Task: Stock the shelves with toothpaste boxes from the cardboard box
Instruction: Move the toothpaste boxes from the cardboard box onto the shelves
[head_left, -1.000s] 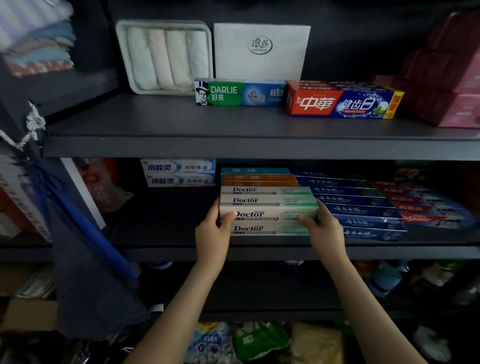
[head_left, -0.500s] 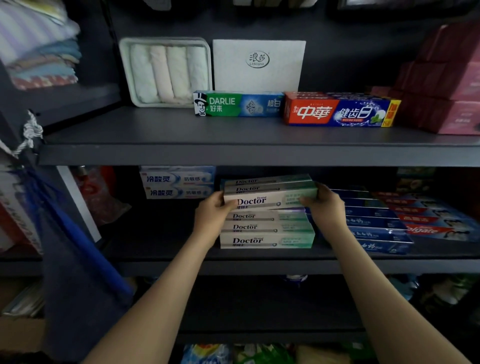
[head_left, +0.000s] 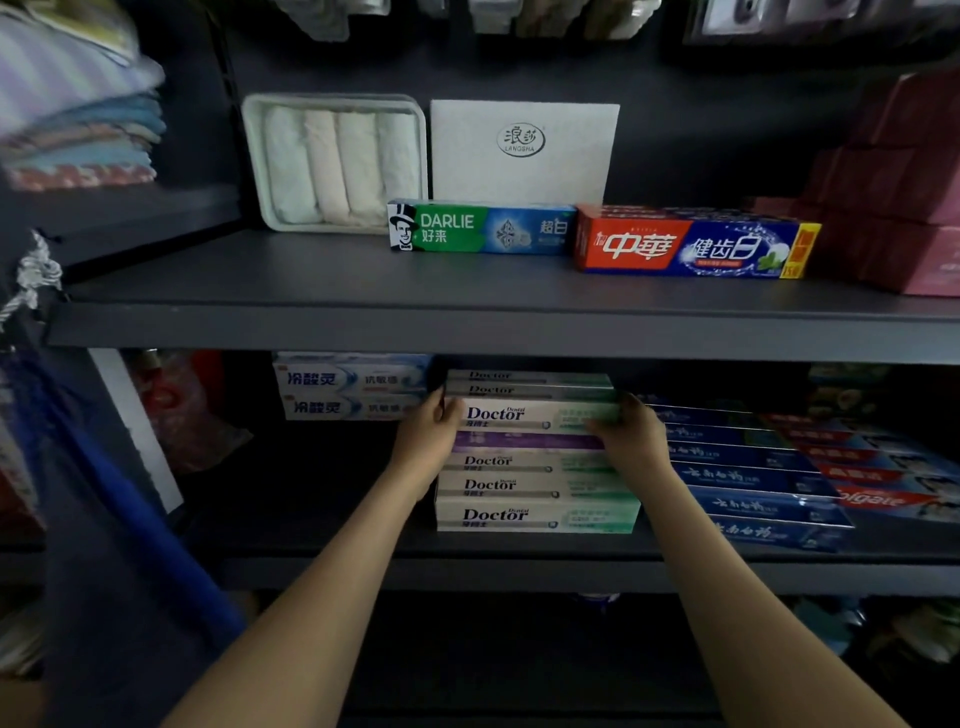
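On the middle shelf (head_left: 467, 569) stands a pile of white-and-green Doctor toothpaste boxes (head_left: 535, 514). My left hand (head_left: 428, 441) grips the left end of a small stack of Doctor boxes (head_left: 530, 413), and my right hand (head_left: 631, 441) grips its right end. The held stack is raised just under the upper shelf. A purple box (head_left: 524, 441) shows beneath it, on top of the pile. The cardboard box is out of view.
Blue toothpaste boxes (head_left: 748, 478) and red Colgate boxes (head_left: 893, 493) fill the shelf to the right, white-blue boxes (head_left: 353, 387) sit back left. The upper shelf (head_left: 467, 327) carries a Darlie box (head_left: 480, 228), a red-blue box (head_left: 696, 249), rolled towels (head_left: 337, 161) and pink cartons (head_left: 909, 197).
Both hands have lifted the upper Doctor boxes off the pile toward the underside of the upper shelf, uncovering a purple box. The camera has tilted upward.
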